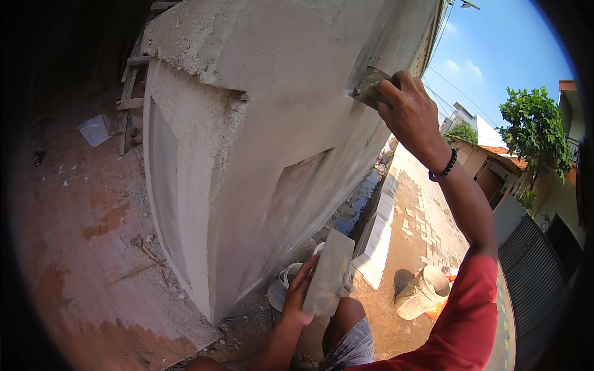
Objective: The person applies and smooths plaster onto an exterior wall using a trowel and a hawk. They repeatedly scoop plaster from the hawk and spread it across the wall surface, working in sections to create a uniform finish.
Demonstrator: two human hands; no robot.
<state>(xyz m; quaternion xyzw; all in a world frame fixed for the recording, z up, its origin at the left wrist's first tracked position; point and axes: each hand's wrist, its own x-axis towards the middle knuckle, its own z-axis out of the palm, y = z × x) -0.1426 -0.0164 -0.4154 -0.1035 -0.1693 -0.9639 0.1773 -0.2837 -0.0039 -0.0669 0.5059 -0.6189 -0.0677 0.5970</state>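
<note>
Right fingers (389, 93) around the scraper (370, 83)

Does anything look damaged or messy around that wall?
Yes. The wall has a jagged, crumbly-looking corner edge, unlike the smoother face where the right hand holds a scraper. At left, a brown patch and a loose pale sheet make the reddish floor look untidy.
</note>
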